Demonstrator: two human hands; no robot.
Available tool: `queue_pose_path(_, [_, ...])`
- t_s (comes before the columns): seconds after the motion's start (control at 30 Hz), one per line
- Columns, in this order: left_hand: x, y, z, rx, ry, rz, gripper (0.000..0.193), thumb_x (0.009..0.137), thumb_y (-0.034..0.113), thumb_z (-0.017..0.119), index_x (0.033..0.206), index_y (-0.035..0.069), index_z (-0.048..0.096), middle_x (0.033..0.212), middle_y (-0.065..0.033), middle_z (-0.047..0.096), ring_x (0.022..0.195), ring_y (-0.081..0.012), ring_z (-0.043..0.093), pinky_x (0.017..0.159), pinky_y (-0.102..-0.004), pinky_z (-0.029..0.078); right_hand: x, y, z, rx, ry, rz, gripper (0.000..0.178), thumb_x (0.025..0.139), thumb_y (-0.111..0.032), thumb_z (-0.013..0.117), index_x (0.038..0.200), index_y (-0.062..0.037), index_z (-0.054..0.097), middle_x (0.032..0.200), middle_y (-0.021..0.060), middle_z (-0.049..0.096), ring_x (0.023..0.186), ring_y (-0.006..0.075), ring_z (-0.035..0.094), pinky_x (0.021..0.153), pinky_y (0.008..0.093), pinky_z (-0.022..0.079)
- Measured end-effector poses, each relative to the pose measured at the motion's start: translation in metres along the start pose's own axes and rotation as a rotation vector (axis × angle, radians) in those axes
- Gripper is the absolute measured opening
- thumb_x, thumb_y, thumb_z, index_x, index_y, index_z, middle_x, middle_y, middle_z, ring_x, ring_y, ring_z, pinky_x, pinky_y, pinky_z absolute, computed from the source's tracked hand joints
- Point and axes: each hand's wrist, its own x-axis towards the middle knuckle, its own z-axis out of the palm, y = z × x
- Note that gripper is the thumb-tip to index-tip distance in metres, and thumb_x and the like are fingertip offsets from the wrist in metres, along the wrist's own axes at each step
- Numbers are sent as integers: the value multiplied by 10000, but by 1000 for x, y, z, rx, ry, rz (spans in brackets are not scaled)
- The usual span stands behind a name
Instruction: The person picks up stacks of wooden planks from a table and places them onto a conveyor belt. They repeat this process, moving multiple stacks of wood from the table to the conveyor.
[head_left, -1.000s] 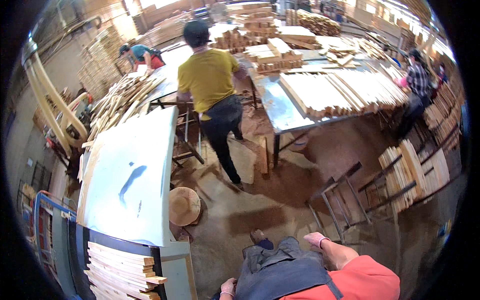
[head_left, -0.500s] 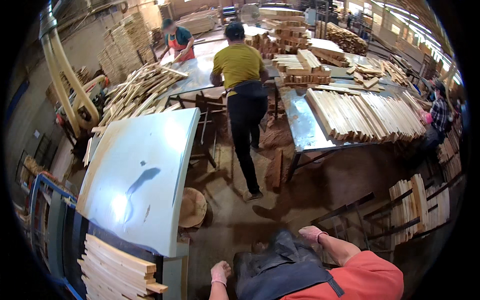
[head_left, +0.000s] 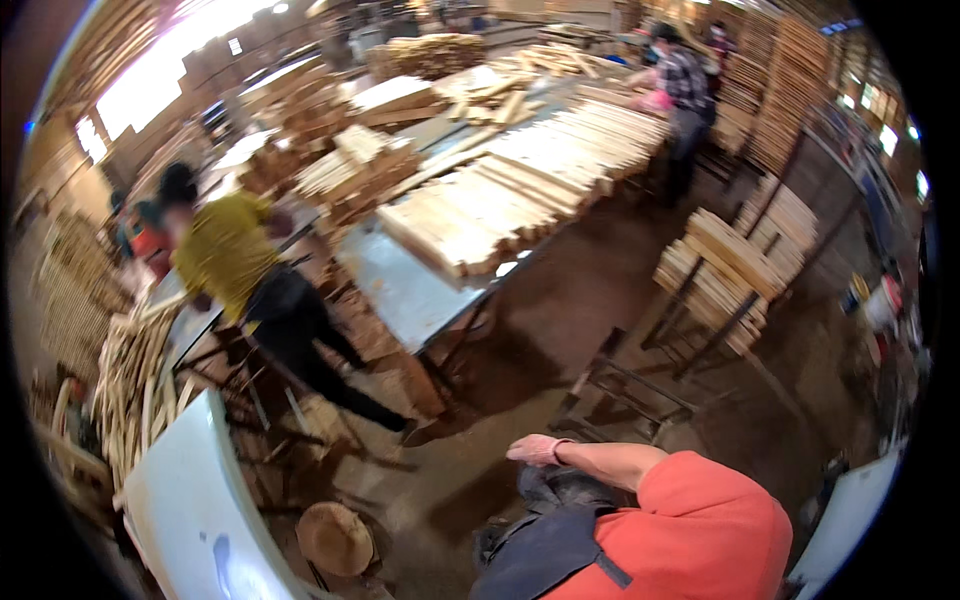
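My right hand (head_left: 538,449), in a pink glove, is held in front of my dark apron (head_left: 545,535). Its fingers look loosely curled together, and nothing shows in them. The arm is bent, coming out of a red-orange sleeve (head_left: 700,520). My left hand is out of the picture. Beyond my right hand, a black metal rack frame (head_left: 610,385) stands on the floor. Farther right, another rack carries a stack of pale wooden strips (head_left: 715,265).
A metal table (head_left: 410,300) bears rows of wooden strips (head_left: 520,190). A person in a yellow shirt (head_left: 230,250) leans over a worktable at left; one in a plaid shirt (head_left: 685,80) stands at the far table end. A pale panel (head_left: 190,500) and round container (head_left: 335,538) are near left.
My view has swung to the right, so the tables and the person in yellow now sit farther left. My left hand has gone out of view. More of the right-hand racks shows.
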Motion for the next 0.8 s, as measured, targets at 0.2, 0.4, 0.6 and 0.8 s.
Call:
queue_pose_path(0.2, [24,92,63,57,-75,78,212,1012,234,639,969,66,760,891,-29,681,834,-154,614,791,-302,519,8,74,29,945,190,337,386,1022,-377,622,1319,-134,667,863,53,626,726,200,629,586,376,512])
queue_pose_path(0.4, [10,150,76,-67,-11,132,212,1014,251,643,944,78,744,869,-25,659,812,-155,594,771,-301,503,26,42,-17,1123,130,448,502,1036,-452,631,1418,-127,647,932,28,661,677,150,588,581,333,493])
queue_pose_path(0.6, [43,175,83,231,-40,45,279,1040,340,638,925,96,713,846,-18,624,765,-162,547,724,-303,463,40,76,-17,1018,257,323,378,1108,-331,555,1416,-125,629,947,10,668,721,145,630,574,351,494])
queue_pose_path(0.8, [82,210,95,163,-6,-12,300,1043,366,633,941,95,713,858,-24,630,775,-168,556,732,-315,470,49,69,-109,1186,74,741,229,1069,-300,588,1219,-145,665,890,6,602,722,146,595,594,326,500])
